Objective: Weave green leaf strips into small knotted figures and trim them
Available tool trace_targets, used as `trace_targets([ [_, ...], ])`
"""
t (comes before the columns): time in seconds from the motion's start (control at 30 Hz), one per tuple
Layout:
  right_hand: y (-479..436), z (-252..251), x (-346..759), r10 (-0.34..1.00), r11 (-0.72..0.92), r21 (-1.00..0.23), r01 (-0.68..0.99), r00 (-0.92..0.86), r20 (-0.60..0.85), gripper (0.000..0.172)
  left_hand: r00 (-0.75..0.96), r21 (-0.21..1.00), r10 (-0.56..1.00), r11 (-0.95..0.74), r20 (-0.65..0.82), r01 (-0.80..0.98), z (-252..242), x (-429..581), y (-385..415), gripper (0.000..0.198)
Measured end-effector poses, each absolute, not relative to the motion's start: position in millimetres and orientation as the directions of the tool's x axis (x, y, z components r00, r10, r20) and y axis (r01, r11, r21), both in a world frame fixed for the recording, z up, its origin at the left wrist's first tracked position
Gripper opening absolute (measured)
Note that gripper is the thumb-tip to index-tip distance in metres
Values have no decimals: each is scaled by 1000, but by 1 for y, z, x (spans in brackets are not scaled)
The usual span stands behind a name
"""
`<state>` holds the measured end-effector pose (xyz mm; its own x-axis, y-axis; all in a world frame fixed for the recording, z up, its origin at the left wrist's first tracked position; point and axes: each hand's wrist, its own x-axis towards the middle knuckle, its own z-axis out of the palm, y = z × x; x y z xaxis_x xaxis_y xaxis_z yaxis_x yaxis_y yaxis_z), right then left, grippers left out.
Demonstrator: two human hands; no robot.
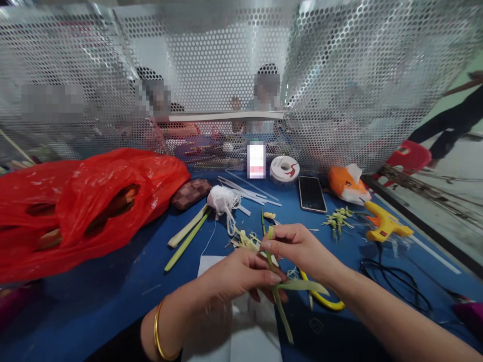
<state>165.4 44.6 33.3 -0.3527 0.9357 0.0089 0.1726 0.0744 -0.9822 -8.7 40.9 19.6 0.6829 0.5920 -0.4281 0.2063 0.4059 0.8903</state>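
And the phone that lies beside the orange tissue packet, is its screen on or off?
Off, it seems: the phone lies face up and shows only plain black, with nothing lit.

The bare left hand (245, 275) reaches in from the lower left, thumb stretched over the curled fingers in a pinch; a smooth gold-coloured bangle (155, 328) rings that arm, beyond a black sleeve (123, 344); the bare right hand (296, 246) sits just farther forward, thumb and forefinger pinched, its uncovered forearm (385, 307) slanting from the lower right.
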Motion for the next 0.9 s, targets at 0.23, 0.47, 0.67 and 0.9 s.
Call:
trace_targets([
  [0.23,34,49,170,889,429,-813,395,-343,303,18,451,953,841,244,-301,180,12,3,36,24],
  [0.47,23,40,163,689,715,-444,540,-433,581,14,486,938,808,338,-331,77,14,4,37,35],
  [0.67,19,35,159,577,748,-228,623,-442,687,12,381,883,820,469,-427,-20,34,-7,45,33],
  [0.9,14,16,155,381,701,246,670,-643,665,31,251,828,853,512,-457,-230,37,-8,45,27],
])
